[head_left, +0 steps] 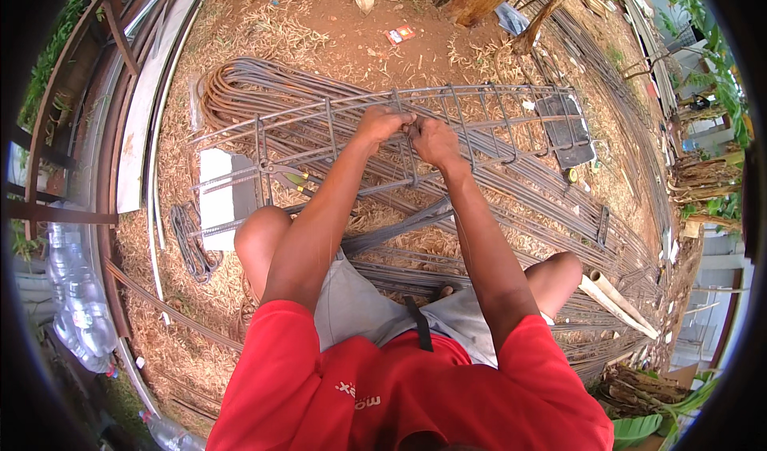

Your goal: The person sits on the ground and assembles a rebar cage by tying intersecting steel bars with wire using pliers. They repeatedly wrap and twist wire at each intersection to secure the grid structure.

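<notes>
- Rebar cage, long and narrow, lies across the middle of my view, just ahead of the person's knees, with stirrups linking its long bars.
- The left hand is at one stirrup, near the cage's far rail; its fingers are narrow, closed in a pinch.
- The right hand is just beside it, fingers also curled in close. Whether either holds thin wire is too small for me to tell.
- I judge this to be a joint being tied: I would steady the stirrup square to the bar, draw any wire snug, and keep fingertips off cut ends.
- Pliers with yellow-green on the handles lie toward the cage's left end, handy, I think, for a final twist.
- Behind the cage, at upper left, is a bundle of bent rods.
- Farther out, I see a white board at left and clear plastic bottles at far left.
</notes>
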